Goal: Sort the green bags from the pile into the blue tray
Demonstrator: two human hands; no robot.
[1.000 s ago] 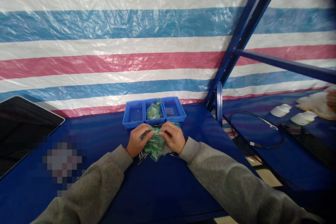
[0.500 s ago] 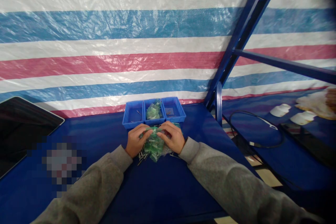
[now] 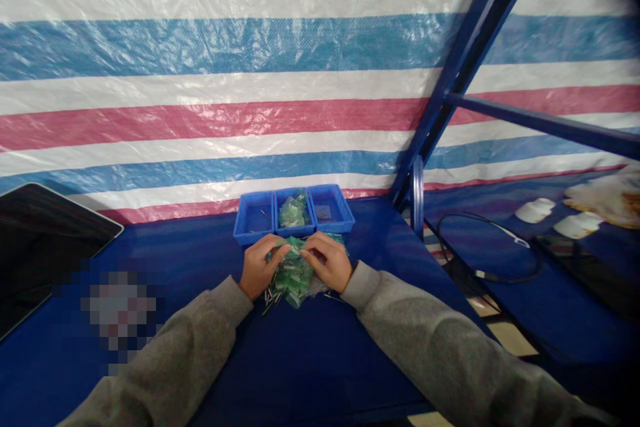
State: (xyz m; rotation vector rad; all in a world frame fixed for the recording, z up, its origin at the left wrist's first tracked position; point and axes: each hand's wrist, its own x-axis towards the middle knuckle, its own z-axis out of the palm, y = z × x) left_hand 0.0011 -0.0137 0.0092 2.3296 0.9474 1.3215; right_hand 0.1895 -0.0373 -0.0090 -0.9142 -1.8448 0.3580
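Note:
Between my two hands lies a heap of crumpled green plastic bags [image 3: 294,280] on the blue table. My left hand [image 3: 259,265] pinches the top of a green bag from the left, thumb against fingers. From the right, my right hand [image 3: 330,261] pinches the same plastic, its thumb close to the left one. Several thin metal pins [image 3: 270,298] stick out at the heap's lower left, and another pin [image 3: 333,296] lies by its lower right. Whatever is inside the pinched plastic is too small to make out.
Behind my hands stand three joined blue bins: the left bin [image 3: 241,221] holds a few pins, the middle bin [image 3: 295,231] green bags, the right bin [image 3: 345,210] a small clear bag. A dark screen [image 3: 45,247] is at left; a cable [image 3: 493,277] and white cups [image 3: 579,225] at right.
My fingers shift slightly on the green plastic, with the left thumb moving a little up. At the far right, another person's hand has left the view. The bins stay in place.

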